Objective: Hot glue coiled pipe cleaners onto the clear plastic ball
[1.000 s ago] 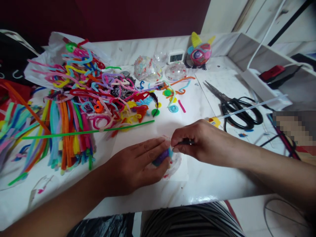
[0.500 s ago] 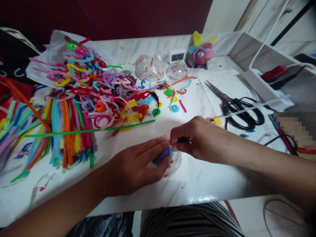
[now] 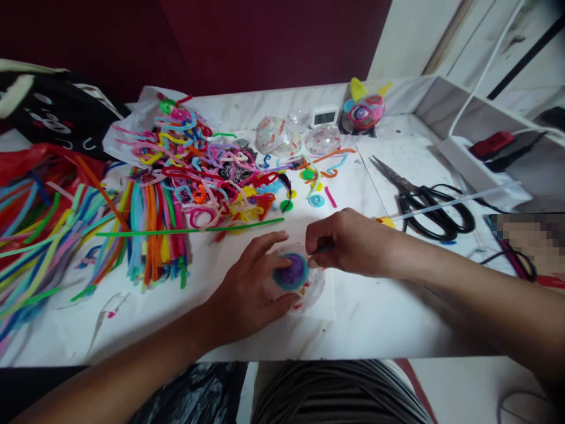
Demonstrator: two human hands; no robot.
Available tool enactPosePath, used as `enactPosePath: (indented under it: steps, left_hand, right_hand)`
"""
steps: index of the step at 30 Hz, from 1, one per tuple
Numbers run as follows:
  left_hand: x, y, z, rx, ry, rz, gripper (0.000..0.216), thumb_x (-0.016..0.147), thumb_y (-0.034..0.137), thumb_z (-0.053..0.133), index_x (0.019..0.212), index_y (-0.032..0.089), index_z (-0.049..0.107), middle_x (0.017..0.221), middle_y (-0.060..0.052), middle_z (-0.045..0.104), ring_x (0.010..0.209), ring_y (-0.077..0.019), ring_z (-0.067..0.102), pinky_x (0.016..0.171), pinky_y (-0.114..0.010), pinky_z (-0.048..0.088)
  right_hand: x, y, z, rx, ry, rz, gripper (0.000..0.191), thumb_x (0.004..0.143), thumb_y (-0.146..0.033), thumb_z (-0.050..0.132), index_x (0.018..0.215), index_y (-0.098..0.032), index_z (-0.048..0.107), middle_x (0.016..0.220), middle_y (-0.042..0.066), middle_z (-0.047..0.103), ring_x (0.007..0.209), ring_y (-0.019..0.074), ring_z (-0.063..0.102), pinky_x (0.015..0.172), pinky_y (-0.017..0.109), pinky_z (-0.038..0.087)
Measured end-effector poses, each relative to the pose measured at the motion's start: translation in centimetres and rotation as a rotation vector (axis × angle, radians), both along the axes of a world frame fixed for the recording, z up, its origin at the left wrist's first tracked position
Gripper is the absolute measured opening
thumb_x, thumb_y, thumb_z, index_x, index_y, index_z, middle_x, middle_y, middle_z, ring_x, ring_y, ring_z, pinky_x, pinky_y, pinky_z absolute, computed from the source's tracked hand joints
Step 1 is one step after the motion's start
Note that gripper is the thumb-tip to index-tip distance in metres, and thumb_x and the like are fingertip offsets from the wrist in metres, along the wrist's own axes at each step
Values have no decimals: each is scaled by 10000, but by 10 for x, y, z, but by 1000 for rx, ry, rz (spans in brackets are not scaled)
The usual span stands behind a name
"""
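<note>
A clear plastic half-ball with red flecks sits on a white paper sheet in front of me. On top of it lies a flat round coil of fuzzy pipe cleaner, purple inside and blue at the rim. My left hand holds the half-ball from the left, thumb at its near side, one fingertip pressing the coil and another finger lifted. My right hand is closed in a pinch at the coil's right edge; what its fingertips grip is hidden.
Loose pipe cleaners and a tangled heap cover the left. Black-handled scissors lie at the right. Behind stand more clear half-balls, a small digital clock and a decorated ball with yellow horns.
My left fingers have lifted and spread, uncovering more of the coil. My right hand stays pinched at the coil's edge. The view has shifted, showing more of the left side.
</note>
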State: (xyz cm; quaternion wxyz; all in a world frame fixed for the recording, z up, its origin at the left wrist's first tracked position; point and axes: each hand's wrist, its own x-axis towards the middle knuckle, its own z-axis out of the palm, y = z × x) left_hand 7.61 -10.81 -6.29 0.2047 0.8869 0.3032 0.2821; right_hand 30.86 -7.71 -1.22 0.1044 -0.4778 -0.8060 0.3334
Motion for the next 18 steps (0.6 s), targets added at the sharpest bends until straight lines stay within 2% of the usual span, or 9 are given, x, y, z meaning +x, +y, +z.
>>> enactPosePath:
  steps: [4,6,9,11,14,18]
  left_hand:
    - [9,-16,-11,2,37,169,649,709,508,784,1184,233,437,1364,-153,397,1256,-334,471,999,-535,501]
    - [13,-21,-16,1,27,198,707,678,488,810,1202,232,410,1323,-157,425,1212,-343,505,957,-551,517]
    - [14,-19,-18,-3,13,198,657,701,350,802,1210,234,403,1307,-147,454,1211,-328,522,967,-540,510]
    - [10,-11,-14,-35,25,147,682,695,314,801,1238,234,396,1318,-141,473,1222,-306,534,983,-500,512]
    - [-1,8,-5,-94,76,-11,761,669,341,820,1285,240,385,1352,-126,507,1257,-282,539,1019,-445,504]
    - [-13,30,8,-121,161,-222,688,700,382,808,1273,251,451,1379,-105,539,1275,-264,542,1037,-408,503]
  right_hand:
    - [1,1,-2,3,-12,-2,41,755,-207,728,760,-197,689,606,-52,620,530,73,516,525,222,354]
    - [2,0,-2,5,-18,-7,49,761,-227,725,779,-194,694,619,-46,623,534,74,513,525,222,349]
    - [3,-3,-2,5,-25,-21,69,774,-256,711,800,-194,696,626,-43,622,537,74,504,521,218,338]
    - [3,-8,-2,4,-27,-28,66,776,-257,702,800,-196,693,619,-45,615,536,72,493,515,216,327]
    - [0,-17,-1,8,-38,-37,44,772,-242,689,777,-198,686,598,-47,598,521,70,466,509,219,308]
    - [-4,-27,0,22,-66,-83,54,788,-249,663,781,-201,688,605,-31,609,512,78,457,509,240,282]
